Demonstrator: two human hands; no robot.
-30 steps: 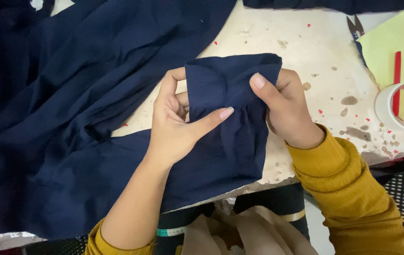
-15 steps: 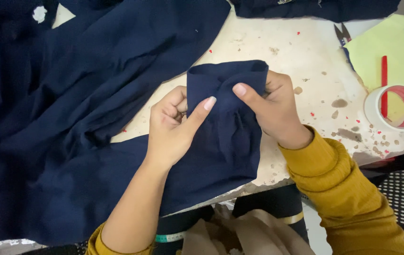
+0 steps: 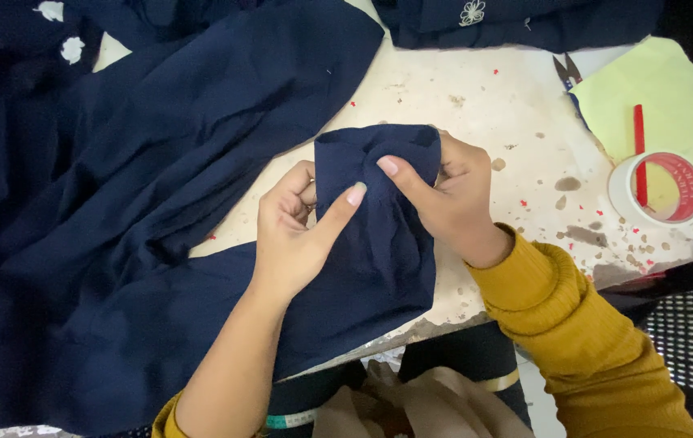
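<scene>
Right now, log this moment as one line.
left hand: pinching navy cloth | right hand: gripping cloth's folded end | tape roll: on table, untouched

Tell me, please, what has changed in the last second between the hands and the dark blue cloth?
Both hands, left hand and right hand, have gathered the folded end of the navy cloth narrower; both thumbs have moved closer together on top. Both still hold the cloth. The tape roll and yellow paper lie as before.

Both hands, left [image 3: 293,231] and right [image 3: 448,195], pinch navy fabric fold [image 3: 375,235] on stained table [image 3: 476,105].
</scene>
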